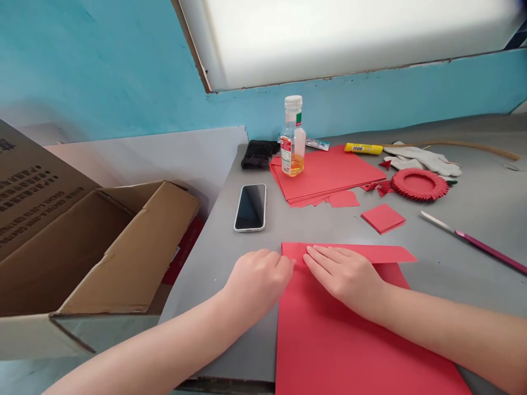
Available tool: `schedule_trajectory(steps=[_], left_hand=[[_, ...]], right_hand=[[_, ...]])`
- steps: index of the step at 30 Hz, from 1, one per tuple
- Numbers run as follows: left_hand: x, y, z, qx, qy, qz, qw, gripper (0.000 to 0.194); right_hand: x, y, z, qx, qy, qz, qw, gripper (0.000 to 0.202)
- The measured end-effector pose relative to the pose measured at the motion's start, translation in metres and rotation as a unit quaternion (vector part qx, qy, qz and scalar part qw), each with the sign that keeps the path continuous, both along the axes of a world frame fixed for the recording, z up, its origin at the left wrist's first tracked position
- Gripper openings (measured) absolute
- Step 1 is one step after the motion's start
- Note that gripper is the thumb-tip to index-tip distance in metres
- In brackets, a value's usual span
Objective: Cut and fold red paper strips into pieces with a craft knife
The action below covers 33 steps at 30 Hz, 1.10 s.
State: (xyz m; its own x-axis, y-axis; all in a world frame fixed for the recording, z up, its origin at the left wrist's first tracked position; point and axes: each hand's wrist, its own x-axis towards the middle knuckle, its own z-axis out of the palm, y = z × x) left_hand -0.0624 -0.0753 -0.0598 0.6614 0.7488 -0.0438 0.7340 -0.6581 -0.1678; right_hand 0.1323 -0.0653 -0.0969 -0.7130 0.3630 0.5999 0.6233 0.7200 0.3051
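A large sheet of red paper (354,351) lies at the front edge of the grey table, its far edge folded over into a strip (382,253). At the fold's left end, my left hand (261,280) is closed, with its thumb at the paper's edge. My right hand (346,274) lies flat on the folded strip, fingers stretched out and close together. Beyond the strip rests a small stack of red paper squares (382,218). A craft knife with a purple handle (489,251) lies to the right.
A clear bottle (293,142) stands on stacked red sheets (325,178). Around them are a phone (251,207), a black bundle (259,154), a yellow glue stick (363,148), white gloves (428,158) and a pleated red ring (442,189). An open cardboard box (127,263) stands left.
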Motion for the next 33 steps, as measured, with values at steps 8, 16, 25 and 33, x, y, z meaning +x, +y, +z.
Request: schedule_trajectory(steps=[8, 16, 25, 33], left_hand=[[0.017, -0.015, -0.03, 0.01, -0.104, -0.009, 0.995, 0.073], [0.01, -0.013, -0.03, -0.095, -0.112, 0.021, 0.989, 0.074], [-0.015, 0.0, -0.018, -0.164, -0.117, -0.03, 0.979, 0.078], [-0.038, 0.009, -0.011, -0.166, -0.118, -0.089, 0.975, 0.073]], right_hand=[[0.004, -0.006, 0.0, -0.057, 0.006, 0.003, 0.998, 0.024], [0.014, 0.002, -0.01, -0.14, -0.007, 0.006, 0.99, 0.034], [0.022, -0.001, -0.015, -0.206, -0.034, -0.007, 0.978, 0.042], [0.024, 0.0, -0.016, -0.226, -0.027, 0.002, 0.974, 0.043]])
